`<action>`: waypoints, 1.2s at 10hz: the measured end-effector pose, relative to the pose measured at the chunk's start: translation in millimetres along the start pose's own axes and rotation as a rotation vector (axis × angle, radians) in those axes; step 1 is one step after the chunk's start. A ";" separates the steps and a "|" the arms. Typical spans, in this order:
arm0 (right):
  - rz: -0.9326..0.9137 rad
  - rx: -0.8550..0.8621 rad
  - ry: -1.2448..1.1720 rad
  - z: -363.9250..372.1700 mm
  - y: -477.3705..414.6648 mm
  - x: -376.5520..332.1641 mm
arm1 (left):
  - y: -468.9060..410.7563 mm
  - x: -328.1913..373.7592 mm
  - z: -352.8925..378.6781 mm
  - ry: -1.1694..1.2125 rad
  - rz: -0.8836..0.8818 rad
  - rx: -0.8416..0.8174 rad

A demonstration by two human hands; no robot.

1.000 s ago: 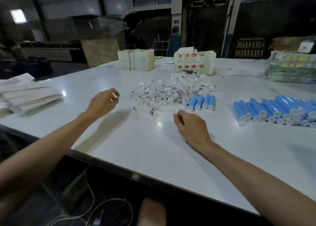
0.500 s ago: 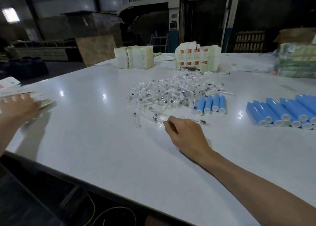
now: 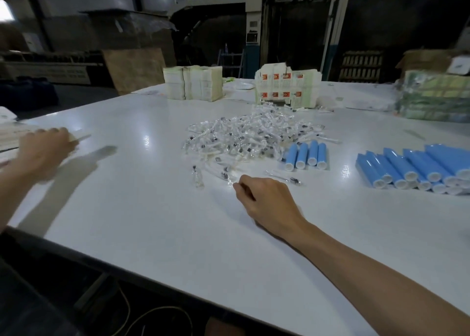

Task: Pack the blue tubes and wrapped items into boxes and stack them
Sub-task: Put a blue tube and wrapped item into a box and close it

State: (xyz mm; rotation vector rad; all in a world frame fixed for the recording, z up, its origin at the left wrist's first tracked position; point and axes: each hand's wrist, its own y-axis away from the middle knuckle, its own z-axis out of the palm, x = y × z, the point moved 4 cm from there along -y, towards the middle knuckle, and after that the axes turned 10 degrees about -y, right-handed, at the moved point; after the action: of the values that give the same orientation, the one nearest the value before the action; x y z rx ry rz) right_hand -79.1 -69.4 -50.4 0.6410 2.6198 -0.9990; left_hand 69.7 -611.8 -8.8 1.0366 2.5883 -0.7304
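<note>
I observe the right hand (image 3: 267, 203) resting on the white table (image 3: 142, 234) near its middle, fingers curled in together and thumb against forefinger. I cannot tell whether they pinch anything. Loose wrapped items (image 3: 223, 174) lie just beyond its knuckles, and the main heap of wrapped items (image 3: 254, 137) sits further toward the far edge. Four blue tubes (image 3: 305, 155) lie side by side touching the heap's right side. A larger batch of blue tubes (image 3: 419, 167) lies at the right edge, well apart from them. The left hand (image 3: 45, 147) is blurred at the left edge, over a stack of flat cartons (image 3: 10, 137); I cannot tell its finger state. Printed boxes (image 3: 287, 88) stand stacked near the far edge.
</note>
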 end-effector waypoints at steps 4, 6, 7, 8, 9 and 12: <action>0.068 0.160 -0.110 -25.6 8.4 -8.1 | 96.4 211.2 -168.5 0.726 0.183 0.089; 0.244 0.224 -0.167 -66.9 12.7 20.7 | 145.0 299.2 -239.2 1.260 0.470 -0.046; 0.304 0.251 -0.132 -88.3 23.2 46.0 | 163.6 331.1 -265.3 1.533 0.547 -0.145; 0.364 0.253 -0.103 -106.1 37.1 74.0 | 173.9 364.5 -280.3 1.728 0.541 -0.311; 0.430 0.280 -0.118 -114.0 51.0 96.6 | 182.8 396.8 -285.4 1.895 0.512 -0.420; 0.621 0.074 0.030 -118.8 28.8 157.5 | 193.8 433.1 -243.2 2.149 0.308 -0.506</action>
State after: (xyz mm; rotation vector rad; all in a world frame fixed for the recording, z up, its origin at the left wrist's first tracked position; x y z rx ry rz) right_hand -211.9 79.1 -41.7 1.3787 2.1725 -0.8805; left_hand -115.5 -113.6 -50.7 2.5763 2.8731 2.2220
